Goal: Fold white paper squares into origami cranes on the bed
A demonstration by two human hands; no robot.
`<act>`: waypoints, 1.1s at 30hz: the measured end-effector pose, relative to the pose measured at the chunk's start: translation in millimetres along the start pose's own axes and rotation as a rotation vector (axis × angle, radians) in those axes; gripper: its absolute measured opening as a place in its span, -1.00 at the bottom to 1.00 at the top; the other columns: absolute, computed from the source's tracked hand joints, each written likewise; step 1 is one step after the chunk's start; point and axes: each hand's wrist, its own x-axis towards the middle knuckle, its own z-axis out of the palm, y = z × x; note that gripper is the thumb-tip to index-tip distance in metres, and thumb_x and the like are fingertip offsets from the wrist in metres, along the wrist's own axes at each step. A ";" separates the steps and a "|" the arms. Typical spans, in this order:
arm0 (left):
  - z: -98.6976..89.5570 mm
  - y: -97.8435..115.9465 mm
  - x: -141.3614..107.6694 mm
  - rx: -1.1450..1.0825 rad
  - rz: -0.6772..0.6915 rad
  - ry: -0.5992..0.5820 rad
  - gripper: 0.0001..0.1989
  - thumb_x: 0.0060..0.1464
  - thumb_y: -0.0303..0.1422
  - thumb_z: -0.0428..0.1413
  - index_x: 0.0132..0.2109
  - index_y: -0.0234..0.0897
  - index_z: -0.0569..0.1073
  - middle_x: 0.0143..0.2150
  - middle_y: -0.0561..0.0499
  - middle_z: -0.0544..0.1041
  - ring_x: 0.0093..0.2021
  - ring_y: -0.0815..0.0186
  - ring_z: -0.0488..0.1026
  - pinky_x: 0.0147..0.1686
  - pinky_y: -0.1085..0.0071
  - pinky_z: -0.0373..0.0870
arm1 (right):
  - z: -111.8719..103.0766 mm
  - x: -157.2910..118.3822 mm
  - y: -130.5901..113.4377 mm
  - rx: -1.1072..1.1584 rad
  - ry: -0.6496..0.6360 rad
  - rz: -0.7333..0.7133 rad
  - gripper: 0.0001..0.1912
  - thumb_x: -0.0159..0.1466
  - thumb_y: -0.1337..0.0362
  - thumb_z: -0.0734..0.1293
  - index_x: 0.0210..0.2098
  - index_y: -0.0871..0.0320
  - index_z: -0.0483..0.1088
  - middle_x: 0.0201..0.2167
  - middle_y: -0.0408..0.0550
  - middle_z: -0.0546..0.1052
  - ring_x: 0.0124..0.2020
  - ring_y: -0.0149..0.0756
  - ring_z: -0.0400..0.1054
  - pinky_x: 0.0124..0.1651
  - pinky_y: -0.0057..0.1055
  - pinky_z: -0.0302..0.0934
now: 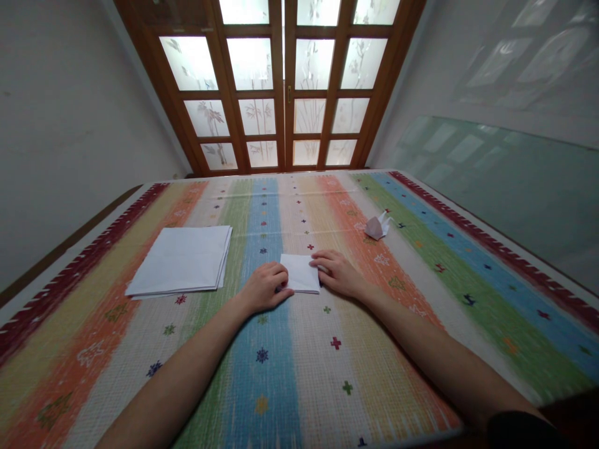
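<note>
Between paper stack (178,259) and origami bird (375,227), left hand (266,287) and right hand (340,273) grip folded paper (302,272).

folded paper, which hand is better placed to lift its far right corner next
Probably the right hand: its fingertips are at that corner of the folded paper, while the left hand is at the left edge.

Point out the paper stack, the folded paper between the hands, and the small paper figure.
Paper stack (180,259): head view, middle of its top sheet.
Folded paper (300,272): head view, middle of its upper face.
Paper figure (374,228): head view, its body.
</note>
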 end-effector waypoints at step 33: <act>8.2 16.6 4.8 0.568 0.099 0.302 -0.74 0.19 -0.46 -0.04 -0.48 -0.26 0.32 -0.56 0.02 0.36 -0.57 0.34 0.27 -0.51 0.33 0.02 | 18.0 15.3 -40.1 -0.345 -0.196 -0.122 -0.84 0.28 0.37 0.22 -0.30 0.26 0.43 -0.29 0.15 0.50 -0.21 -0.13 0.26 -0.15 -0.24 0.08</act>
